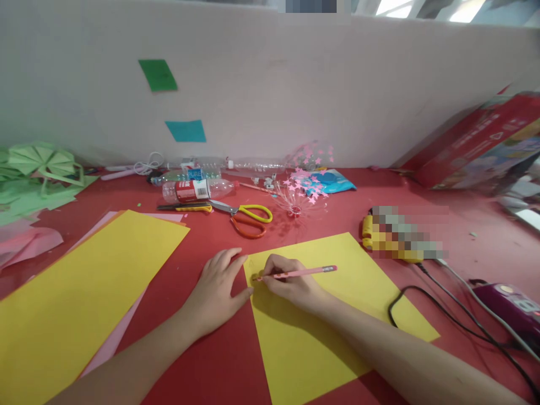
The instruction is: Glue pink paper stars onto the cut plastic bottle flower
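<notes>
A pink pencil point(306, 272) is pinched in my right hand point(291, 284), its tip low over the upper left corner of a yellow paper sheet point(337, 349). The eraser end points to the right. My left hand point(221, 287) lies on the table with fingers spread, its fingertips at the left edge of that sheet. Small faint marks show on the paper near the pencil tip. Scissors point(240, 215) with one yellow and one red handle lie beyond my hands, beside a yellow utility knife point(198, 208).
More yellow paper point(93, 287) lies at the left over pink and orange sheets. Plastic bottles point(194, 190), a pink star ornament point(301, 188) and a blue packet point(331, 181) line the back. A power strip point(400, 239) with cables point(447, 304) sits right. Green folded paper point(42, 169) stands far left.
</notes>
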`<state>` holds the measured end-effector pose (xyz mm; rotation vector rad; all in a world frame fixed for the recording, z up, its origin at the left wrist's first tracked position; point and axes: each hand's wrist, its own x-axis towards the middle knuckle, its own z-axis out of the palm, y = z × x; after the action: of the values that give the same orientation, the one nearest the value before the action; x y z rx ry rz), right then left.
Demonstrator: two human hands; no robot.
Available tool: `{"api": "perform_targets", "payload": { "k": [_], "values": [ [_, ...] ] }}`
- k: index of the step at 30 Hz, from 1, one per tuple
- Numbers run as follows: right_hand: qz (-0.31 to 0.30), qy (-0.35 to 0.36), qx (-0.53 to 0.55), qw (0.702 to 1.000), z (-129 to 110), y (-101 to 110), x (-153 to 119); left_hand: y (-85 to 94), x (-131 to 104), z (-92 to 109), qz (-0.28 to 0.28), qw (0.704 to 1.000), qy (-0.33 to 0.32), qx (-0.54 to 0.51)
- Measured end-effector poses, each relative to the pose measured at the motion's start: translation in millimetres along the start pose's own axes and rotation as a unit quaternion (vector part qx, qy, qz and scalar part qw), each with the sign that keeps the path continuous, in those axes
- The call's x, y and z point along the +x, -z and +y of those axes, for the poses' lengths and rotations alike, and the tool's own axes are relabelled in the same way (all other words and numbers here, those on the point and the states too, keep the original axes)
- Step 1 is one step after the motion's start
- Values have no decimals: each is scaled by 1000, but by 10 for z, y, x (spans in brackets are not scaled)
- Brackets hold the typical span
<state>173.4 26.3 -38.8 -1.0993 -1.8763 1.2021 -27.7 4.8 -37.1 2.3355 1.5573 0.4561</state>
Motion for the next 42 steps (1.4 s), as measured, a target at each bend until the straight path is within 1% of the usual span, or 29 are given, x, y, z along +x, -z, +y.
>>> {"api": "perform_targets", "payload": {
  "k": [7, 13, 21, 29, 35, 42],
  "values": [
    [-10, 4, 0, 1000, 13, -3, 18, 5, -4, 15, -11, 1000, 9, 0],
    [-14, 0, -6, 1000, -3, -4, 14, -8, 0, -2, -1, 1000, 1, -3],
    [14, -9, -10, 1000, 22, -32, 22, -28, -10, -10, 14, 1000, -11, -1],
    [36, -12, -15, 999, 38, -47, 28, -8, -10, -3, 7, 1000, -11, 7],
    [25, -3, -19, 1000, 24, -37, 30, -9, -11, 4, 10, 1000, -7, 5],
    [16, 5, -29, 999, -21, -23, 18, 0, -5, 6, -10, 1000, -1, 9]
  ]
}}
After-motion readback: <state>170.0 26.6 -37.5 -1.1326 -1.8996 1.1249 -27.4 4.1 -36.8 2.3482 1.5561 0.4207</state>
